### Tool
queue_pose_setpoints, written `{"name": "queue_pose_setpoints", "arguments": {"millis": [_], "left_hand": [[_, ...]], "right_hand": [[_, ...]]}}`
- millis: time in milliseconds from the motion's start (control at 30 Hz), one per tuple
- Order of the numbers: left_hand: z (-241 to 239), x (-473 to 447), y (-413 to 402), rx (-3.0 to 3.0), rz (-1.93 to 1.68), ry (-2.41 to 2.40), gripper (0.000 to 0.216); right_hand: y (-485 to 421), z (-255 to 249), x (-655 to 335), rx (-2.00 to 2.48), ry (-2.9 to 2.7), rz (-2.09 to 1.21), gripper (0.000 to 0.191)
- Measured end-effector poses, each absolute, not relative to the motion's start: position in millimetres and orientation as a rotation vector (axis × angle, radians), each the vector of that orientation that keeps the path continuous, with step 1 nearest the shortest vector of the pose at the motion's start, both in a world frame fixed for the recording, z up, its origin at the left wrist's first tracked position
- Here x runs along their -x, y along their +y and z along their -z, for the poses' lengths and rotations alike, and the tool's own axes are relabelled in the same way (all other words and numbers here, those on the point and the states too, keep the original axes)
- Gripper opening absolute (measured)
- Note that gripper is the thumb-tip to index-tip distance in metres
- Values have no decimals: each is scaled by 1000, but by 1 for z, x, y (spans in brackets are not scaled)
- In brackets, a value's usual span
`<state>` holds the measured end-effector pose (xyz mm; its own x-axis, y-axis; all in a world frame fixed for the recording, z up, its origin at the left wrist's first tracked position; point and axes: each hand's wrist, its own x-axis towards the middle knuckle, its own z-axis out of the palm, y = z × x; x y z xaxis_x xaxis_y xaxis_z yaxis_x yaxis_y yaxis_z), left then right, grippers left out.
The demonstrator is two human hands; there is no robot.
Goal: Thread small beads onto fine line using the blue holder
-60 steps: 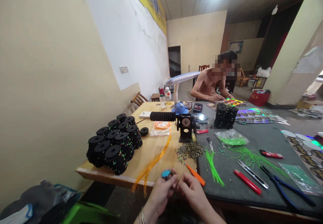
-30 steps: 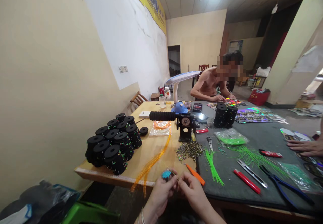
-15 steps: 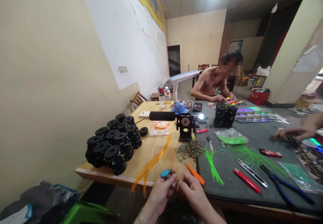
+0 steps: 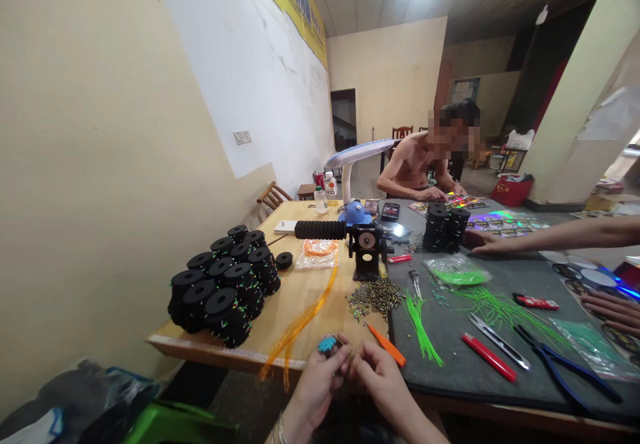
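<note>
At the table's front edge, my left hand (image 4: 323,374) is closed in a pinch, with a turquoise cluster of small bead-like pieces (image 4: 327,345) at its thumb and fingertips. My right hand (image 4: 377,371) is closed close beside it, fingertips pinched together. Whatever lies between the right fingertips is too small to make out. An orange pointed tool (image 4: 390,347) rests just past the right hand. Orange strands (image 4: 300,324) hang over the edge to the left. Beyond the hands lies a heap of small dark and brass-coloured beads (image 4: 377,296).
Black spools (image 4: 220,301) stand stacked at left, others (image 4: 440,227) farther back. A black clamp device (image 4: 367,251) and lamp (image 4: 355,212) stand mid-table. Green strands (image 4: 423,331), snips (image 4: 500,342), a red tube (image 4: 489,357) and pliers (image 4: 560,364) lie right. A co-worker's arm (image 4: 545,236) reaches in.
At the right, a co-worker's arm has reached across toward the standing spools, and another hand now lies over the printed sheets. My own hands have hardly moved.
</note>
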<state>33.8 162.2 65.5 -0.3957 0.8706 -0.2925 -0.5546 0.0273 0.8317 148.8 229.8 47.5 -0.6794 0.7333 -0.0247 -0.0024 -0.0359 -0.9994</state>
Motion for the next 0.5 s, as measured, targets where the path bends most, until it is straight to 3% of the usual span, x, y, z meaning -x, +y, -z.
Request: {"name": "queue_pose_setpoints", "arguments": {"millis": [500], "left_hand": [[-65,-34,162,-389,-1623,1174,43]], "right_hand": [[230,-50,-149,773,-1720,-1756,37]]}}
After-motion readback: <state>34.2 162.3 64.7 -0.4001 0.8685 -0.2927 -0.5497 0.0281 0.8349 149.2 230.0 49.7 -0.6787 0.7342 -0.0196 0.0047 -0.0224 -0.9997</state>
